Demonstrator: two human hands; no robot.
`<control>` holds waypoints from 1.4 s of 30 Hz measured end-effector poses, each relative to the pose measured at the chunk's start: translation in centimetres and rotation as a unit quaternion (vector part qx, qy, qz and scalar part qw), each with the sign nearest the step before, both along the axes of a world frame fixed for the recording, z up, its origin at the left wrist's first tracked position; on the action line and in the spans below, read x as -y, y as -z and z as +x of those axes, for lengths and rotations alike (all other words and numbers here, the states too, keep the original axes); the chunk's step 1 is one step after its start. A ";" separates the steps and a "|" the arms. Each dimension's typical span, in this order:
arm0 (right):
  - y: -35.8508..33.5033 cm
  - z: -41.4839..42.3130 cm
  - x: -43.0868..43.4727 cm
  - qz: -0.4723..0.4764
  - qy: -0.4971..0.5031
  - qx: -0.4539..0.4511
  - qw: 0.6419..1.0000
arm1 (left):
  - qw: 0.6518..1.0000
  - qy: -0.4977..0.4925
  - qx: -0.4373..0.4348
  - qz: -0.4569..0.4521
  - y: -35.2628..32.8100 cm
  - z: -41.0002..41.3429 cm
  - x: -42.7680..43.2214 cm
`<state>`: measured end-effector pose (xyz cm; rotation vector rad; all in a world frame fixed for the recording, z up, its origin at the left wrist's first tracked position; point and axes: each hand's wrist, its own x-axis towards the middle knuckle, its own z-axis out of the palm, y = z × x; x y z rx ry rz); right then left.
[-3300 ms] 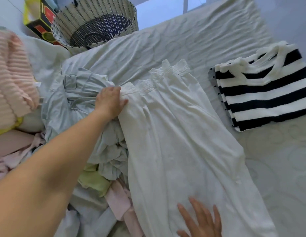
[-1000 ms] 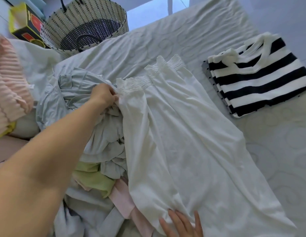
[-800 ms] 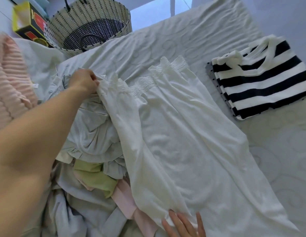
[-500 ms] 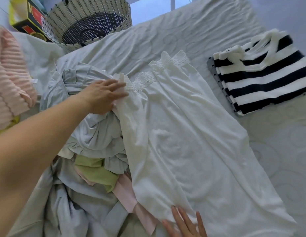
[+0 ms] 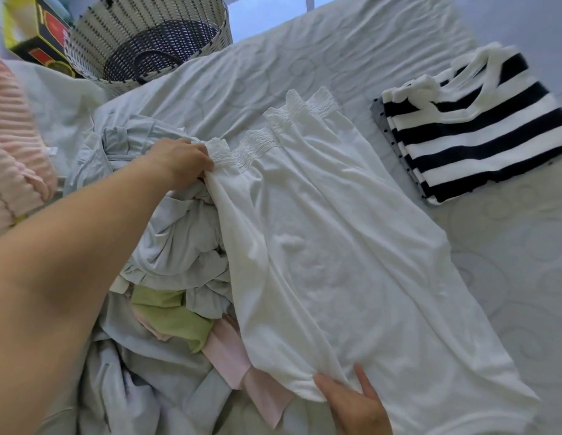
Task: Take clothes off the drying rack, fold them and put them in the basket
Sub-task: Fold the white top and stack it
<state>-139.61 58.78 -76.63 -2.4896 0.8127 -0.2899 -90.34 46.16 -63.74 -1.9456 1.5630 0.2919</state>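
Note:
A long white garment (image 5: 336,246) with a smocked lace band at its far end lies spread on the bed. My left hand (image 5: 182,161) pinches the left end of that band. Down at the near hem, my right hand (image 5: 351,400) holds the cloth's left corner, thumb on top, fingers tucked beneath. A woven black-and-white basket (image 5: 141,36) stands at the far left, with only its dark handle seen inside. A folded black-and-white striped top (image 5: 474,130) rests at the right on the bed.
A heap of unfolded clothes (image 5: 179,246), pale grey, green and pink, lies left of the white garment. A pink ribbed garment (image 5: 12,146) hangs at the left edge. A yellow and black box (image 5: 34,26) sits behind the basket. The bed sheet (image 5: 509,293) stretches to the right.
My left hand, flat beside the band half a second ago, now pinches its left end. My right hand has taken hold of the near hem corner.

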 end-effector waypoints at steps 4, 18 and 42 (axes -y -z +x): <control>-1.3 0.3 2.0 0.099 0.123 0.056 0.986 | 0.999 -0.005 0.027 0.027 0.3 -0.5 3.2; -1.5 0.6 4.0 -0.079 0.168 -0.042 0.982 | 0.966 -0.066 -0.109 -0.226 8.8 -12.2 -2.8; -1.3 3.1 7.2 -0.095 0.148 -0.038 0.984 | 0.932 -0.233 -0.202 -0.189 11.0 -20.3 -6.3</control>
